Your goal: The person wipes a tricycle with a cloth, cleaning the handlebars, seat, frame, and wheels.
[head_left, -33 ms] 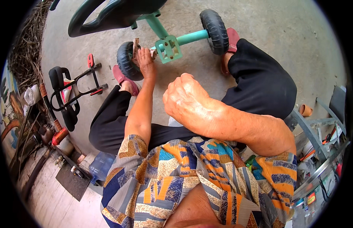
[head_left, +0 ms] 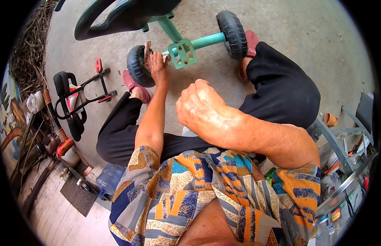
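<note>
A child's ride-on frame with a light green axle (head_left: 209, 40) and black ridged wheels stands in front of me. At the inner side of its left wheel (head_left: 138, 67), my left hand (head_left: 158, 69) is closed on a stained, pale pinkish rag (head_left: 148, 48). Bits of the rag stick out above and to the right of my fingers. A green slotted bracket (head_left: 182, 53) sits at the middle of the axle. My right hand (head_left: 202, 100) is curled into a fist above my lap, back upward, apart from the frame. Its fingertips are hidden, and so is anything inside them.
A black seat-like part (head_left: 116, 18) overhangs the axle. On the concrete floor at left lies a black tubular frame (head_left: 86, 96) with red ends. A blue water jug (head_left: 110, 179) stands at lower left. Grey metal framework (head_left: 336, 143) and a small clay pot (head_left: 330, 119) are at right.
</note>
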{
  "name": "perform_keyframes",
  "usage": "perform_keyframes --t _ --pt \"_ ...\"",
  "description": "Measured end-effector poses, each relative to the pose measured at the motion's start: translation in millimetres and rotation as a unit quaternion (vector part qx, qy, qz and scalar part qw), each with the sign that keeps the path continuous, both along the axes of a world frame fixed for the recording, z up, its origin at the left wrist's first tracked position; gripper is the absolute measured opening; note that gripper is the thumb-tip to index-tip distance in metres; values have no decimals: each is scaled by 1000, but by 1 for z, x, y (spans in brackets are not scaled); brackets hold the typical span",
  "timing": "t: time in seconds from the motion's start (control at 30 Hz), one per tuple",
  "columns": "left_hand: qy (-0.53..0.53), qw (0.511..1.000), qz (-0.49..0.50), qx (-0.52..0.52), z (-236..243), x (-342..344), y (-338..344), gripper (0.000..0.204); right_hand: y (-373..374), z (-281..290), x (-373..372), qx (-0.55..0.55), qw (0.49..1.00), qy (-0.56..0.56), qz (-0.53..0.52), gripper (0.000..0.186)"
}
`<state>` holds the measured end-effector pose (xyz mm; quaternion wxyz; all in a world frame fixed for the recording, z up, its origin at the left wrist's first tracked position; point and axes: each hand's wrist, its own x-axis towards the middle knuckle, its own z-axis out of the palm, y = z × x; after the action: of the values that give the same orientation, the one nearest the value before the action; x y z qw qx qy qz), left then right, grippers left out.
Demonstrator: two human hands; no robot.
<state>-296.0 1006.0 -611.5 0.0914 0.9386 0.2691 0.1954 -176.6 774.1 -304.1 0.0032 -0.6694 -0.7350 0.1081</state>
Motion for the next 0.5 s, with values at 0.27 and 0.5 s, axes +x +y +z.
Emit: perform_keyframes --t 0.27,0.5 --pt "-265 829 197 -452 42 11 15 14 8 7 -6 -29 999 26 19 20" --pt "-178 947 44 -264 121 84 -67 12 13 15 -11 -7 999 39 12 24"
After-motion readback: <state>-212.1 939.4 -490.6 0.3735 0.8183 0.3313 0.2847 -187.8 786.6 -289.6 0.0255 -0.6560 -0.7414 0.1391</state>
